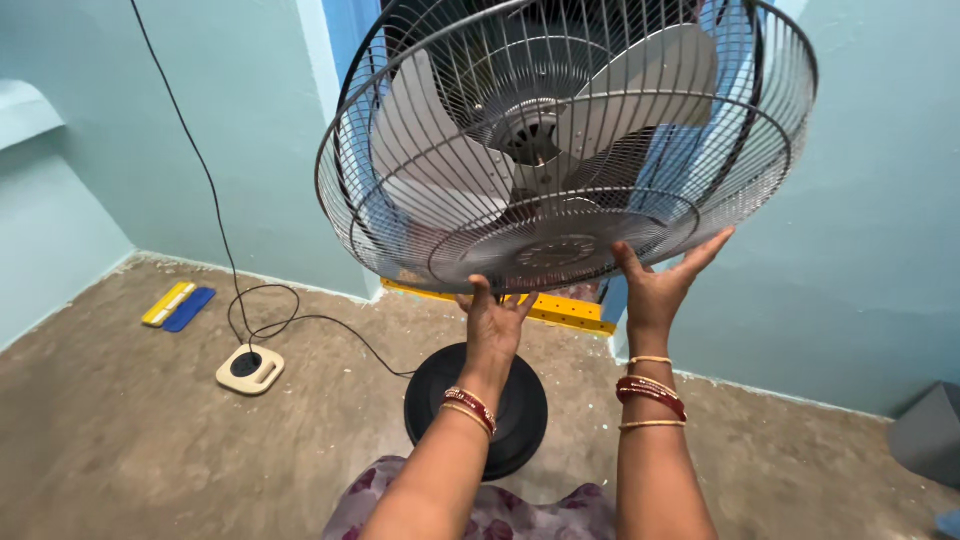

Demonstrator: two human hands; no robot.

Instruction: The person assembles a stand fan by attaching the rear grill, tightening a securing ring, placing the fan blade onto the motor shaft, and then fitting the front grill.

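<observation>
A pedestal fan fills the upper middle of the view, with its wire front grille [570, 130] tilted toward me and pale blades behind it. My left hand [492, 322] presses up against the lower rim of the grille, fingers spread on the wires. My right hand [660, 282] holds the grille's lower right edge, palm up and fingers splayed. Both wrists wear red and gold bangles. The fan's round black base [520, 405] stands on the floor below, partly hidden behind my left forearm.
A black cable [215, 215] runs down the blue wall to a cream socket box [250, 368] on the rough brown floor. A yellow strip and a blue strip [178, 306] lie near the left wall. A yellow perforated bar [565, 308] lies behind the fan. A grey object [930, 435] sits at right.
</observation>
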